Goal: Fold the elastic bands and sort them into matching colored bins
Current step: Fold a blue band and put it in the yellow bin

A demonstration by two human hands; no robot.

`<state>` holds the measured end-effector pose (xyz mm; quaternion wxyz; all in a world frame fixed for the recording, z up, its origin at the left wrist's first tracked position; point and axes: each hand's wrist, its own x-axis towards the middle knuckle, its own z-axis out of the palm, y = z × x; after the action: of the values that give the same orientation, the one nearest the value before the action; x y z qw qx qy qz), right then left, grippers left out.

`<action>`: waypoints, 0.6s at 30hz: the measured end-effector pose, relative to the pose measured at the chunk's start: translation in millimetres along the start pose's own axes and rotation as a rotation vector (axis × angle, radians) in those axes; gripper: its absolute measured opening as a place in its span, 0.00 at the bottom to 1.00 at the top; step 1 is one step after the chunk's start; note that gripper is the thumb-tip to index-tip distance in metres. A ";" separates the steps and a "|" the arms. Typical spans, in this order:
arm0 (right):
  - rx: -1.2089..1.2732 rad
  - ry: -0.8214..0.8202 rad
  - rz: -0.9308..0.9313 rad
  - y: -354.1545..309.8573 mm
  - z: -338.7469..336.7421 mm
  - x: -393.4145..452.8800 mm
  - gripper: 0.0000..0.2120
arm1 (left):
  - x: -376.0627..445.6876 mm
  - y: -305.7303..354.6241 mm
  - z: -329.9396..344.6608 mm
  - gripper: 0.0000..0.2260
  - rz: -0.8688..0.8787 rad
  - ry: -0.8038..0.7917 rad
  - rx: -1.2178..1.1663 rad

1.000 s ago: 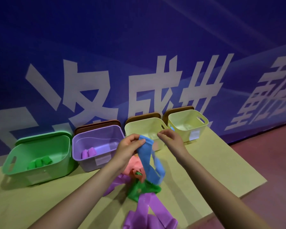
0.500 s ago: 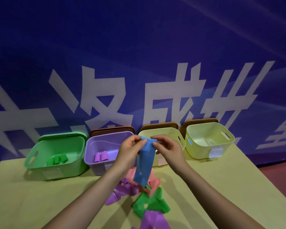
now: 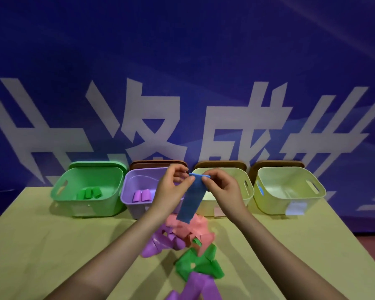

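Both hands are pinching the top edge of the blue band (image 3: pixel 192 197), which is hanging doubled above the table (image 3: pixel 52 245). Left hand (image 3: pixel 171 189) and right hand (image 3: pixel 223 191) are each gripping one upper corner with thumb and curled fingers. The band is dangling over the loose pile of bands (image 3: pixel 186 237), in front of the purple bin (image 3: pixel 139 191) and the nearer pale yellow bin (image 3: pixel 245 182); the fold looks complete, though the back layer is hidden.

Both bare forearms reach forward and converge, hands raised side by side. The left hand (image 3: pixel 171 187) and the right hand (image 3: pixel 222 188) each pinch the top edge of the blue band (image 3: pixel 191 200) between thumb and curled fingers, thumbs facing each other.
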<state>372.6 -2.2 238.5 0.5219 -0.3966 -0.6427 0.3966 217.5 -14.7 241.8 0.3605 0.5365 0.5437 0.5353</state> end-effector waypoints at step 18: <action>0.156 0.149 0.207 -18.3 32.5 -43.3 0.17 | -18.0 10.1 -6.6 0.07 -0.263 -0.267 -0.451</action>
<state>344.9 -52.1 235.4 0.5536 -0.4471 -0.5253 0.4665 216.1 -34.9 249.4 0.6054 0.4333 0.4236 0.5161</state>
